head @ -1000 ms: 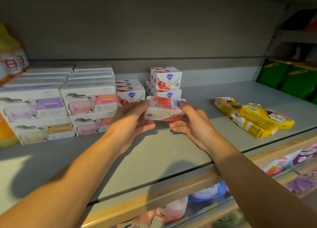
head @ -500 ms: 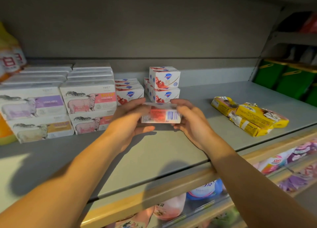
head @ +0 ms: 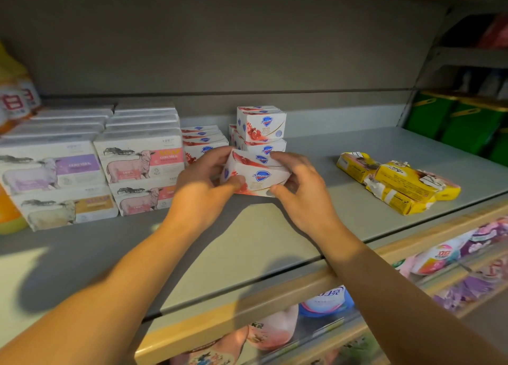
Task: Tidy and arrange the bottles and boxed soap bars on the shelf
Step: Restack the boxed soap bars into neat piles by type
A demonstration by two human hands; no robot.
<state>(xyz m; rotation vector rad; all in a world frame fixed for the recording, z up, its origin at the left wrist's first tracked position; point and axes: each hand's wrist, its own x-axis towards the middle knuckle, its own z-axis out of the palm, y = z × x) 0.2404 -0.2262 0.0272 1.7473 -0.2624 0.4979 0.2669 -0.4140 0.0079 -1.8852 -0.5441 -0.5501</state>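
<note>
Both hands are gripping one white-and-red soap box (head: 257, 175) just above the middle of the grey shelf (head: 247, 243): the left hand (head: 204, 184) is pinching its left end, the right hand (head: 301, 188) its right end. Just behind it, a stack of matching boxes (head: 261, 129) is standing toward the back edge.

Support: grey metal shelf (head: 371, 147) with pale wooden front edge.
9 o'clock: stacked white goat-milk soap boxes (head: 140, 162).
12 o'clock: white-and-red boxed soap bars (head: 261, 125), stacked.
3 o'clock: yellow wrapped soap packets (head: 398, 182), heaped loosely.
</note>
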